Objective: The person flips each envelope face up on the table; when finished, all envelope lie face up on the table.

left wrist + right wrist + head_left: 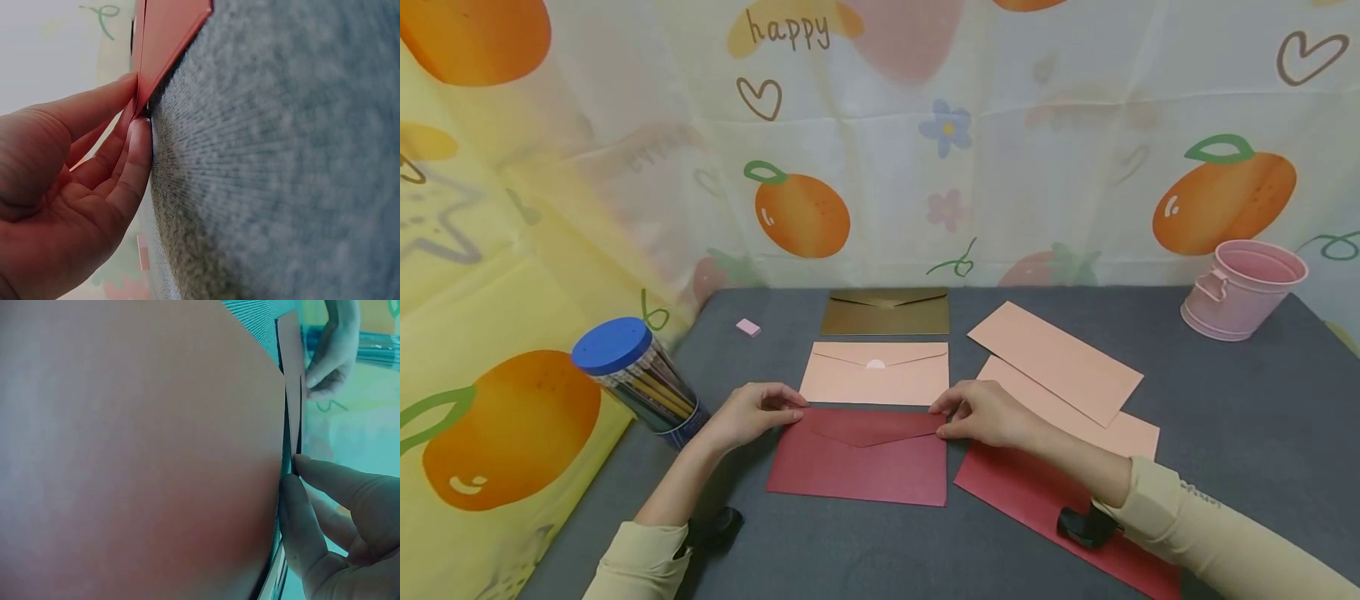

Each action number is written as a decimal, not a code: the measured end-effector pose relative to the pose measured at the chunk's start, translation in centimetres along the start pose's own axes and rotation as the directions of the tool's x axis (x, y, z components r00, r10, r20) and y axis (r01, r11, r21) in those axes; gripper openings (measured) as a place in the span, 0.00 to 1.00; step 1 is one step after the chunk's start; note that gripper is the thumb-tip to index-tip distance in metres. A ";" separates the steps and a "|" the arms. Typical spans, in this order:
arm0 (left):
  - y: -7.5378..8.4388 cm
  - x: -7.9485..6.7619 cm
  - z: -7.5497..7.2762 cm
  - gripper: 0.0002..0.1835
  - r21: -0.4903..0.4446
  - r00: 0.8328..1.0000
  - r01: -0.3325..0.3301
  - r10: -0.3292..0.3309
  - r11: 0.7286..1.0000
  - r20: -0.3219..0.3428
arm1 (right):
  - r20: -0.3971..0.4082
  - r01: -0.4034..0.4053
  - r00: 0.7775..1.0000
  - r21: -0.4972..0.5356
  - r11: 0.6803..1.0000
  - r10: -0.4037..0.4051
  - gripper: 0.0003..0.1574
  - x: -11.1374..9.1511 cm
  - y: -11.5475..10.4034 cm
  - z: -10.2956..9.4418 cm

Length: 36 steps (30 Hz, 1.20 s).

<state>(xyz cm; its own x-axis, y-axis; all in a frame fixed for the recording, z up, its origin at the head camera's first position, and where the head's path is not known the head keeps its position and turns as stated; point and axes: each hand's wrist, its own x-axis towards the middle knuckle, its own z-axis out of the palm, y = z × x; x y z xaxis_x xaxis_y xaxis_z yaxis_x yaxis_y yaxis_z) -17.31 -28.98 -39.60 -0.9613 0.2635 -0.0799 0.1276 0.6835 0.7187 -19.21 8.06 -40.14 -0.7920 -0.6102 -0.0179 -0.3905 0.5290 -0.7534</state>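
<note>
Left hand (749, 420) and right hand (991, 415) pinch the top corners of the red envelope (859, 472), sensible grips on likely light, easily creased paper

The grey table (1232, 392) bears envelopes (865, 473), a pencil tub (647, 383), a small pink block (748, 327) and a bucket (1243, 302).

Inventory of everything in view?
Red envelope: 1, red, centre front
Peach envelope: 1, peach, centre
Gold envelope: 1, gold, centre back
Paper pieces: 3, two peach, one red, right
Bucket: 1, pink, back right
Block: 1, pink, back left
Pencil jar: 1, clear, blue lid, left
Table: 1, grey, beneath
Printed cloth: count unclear, white/yellow, behind, left
Wrist devices: 2, black, cuffs
Sleeves: 2, cream, forearms
Left hand: 1, bare, red envelope's back-left corner
Right hand: 1, bare, its back-right corner
</note>
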 end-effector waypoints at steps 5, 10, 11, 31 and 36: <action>0.0 0.0 0.2 0.09 -0.001 1.000 -0.002 0.002 1.000 -0.004 | 0.001 -0.004 1.000 0.001 1.000 0.004 0.14 -0.1 0.0 0.0; -0.1 0.1 0.3 0.09 -0.001 1.000 -0.005 0.005 1.000 -0.015 | -0.002 -0.003 1.000 -0.010 1.000 0.003 0.13 -0.1 0.3 -0.2; -0.1 0.2 0.3 0.09 -0.001 1.000 -0.002 0.002 1.000 -0.016 | -0.005 -0.003 1.000 -0.012 1.000 0.003 0.13 -0.2 0.3 -0.3; 0.9 -0.3 0.6 0.09 0.105 0.998 -0.040 0.043 0.994 -0.034 | -0.141 -0.094 0.985 0.063 0.994 0.102 0.10 -4.2 0.7 -2.5; 1.3 -0.5 0.8 0.09 0.198 0.994 -0.077 0.091 0.977 -0.062 | -0.188 -0.059 0.980 0.011 0.998 0.060 0.11 -5.7 1.7 -3.4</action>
<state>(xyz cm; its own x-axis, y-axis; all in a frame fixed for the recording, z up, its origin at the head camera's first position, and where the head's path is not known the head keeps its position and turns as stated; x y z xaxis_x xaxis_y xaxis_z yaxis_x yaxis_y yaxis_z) -16.49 -27.66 -39.23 -0.9589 0.2824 0.0286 0.2474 0.7821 0.5720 -16.95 14.43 -39.13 -0.8881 -0.4556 0.0608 -0.3380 0.5576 -0.7582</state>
